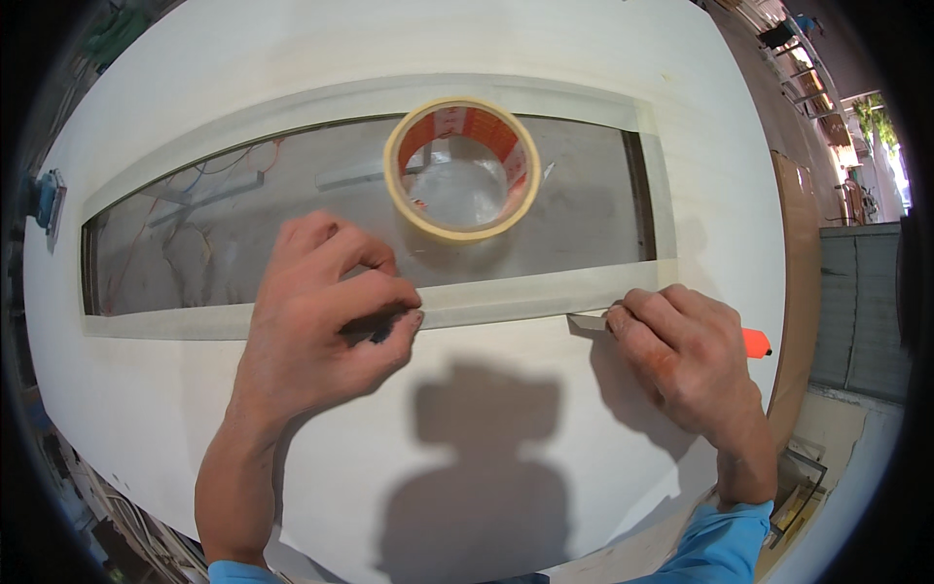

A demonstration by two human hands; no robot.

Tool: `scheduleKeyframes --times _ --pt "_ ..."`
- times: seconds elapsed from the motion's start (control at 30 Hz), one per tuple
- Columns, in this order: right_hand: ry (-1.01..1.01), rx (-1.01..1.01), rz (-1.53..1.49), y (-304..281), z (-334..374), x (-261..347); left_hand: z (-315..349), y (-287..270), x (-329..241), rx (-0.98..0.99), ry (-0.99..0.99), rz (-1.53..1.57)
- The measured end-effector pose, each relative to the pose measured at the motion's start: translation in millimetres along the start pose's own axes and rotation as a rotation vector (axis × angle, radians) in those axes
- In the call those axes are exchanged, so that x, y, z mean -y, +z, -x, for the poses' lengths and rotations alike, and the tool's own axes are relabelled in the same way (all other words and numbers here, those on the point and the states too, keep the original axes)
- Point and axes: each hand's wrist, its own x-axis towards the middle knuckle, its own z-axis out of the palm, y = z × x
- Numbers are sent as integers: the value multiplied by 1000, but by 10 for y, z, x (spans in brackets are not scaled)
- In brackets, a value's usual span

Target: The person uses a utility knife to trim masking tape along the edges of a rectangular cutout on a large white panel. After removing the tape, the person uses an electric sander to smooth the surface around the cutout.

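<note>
My right hand is closed round a utility knife with an orange handle. Its bare blade points left, at the lower edge of a pale strip of masking tape. Strips like this frame a long window in a white panel. My left hand is over the same lower strip, left of the blade. Its thumb and forefinger are pinched together by the strip's edge; what they hold, if anything, is hidden. On the glass, beyond my hands, a large roll of masking tape lies flat.
A small blue object is by the panel's left edge. A brown board or carton stands along the right side, with a grey cabinet beyond. A ladder is at the far right. My shadow falls on the near panel.
</note>
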Motion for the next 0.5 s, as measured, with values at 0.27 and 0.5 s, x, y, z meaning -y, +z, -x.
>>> scheduleKeyframes --times 0.27,0.5 --pt "56 -12 45 -56 298 -240 -50 19 -94 11 -28 -19" --pt "84 -13 72 -73 459 -397 -59 51 -61 3 15 -28"
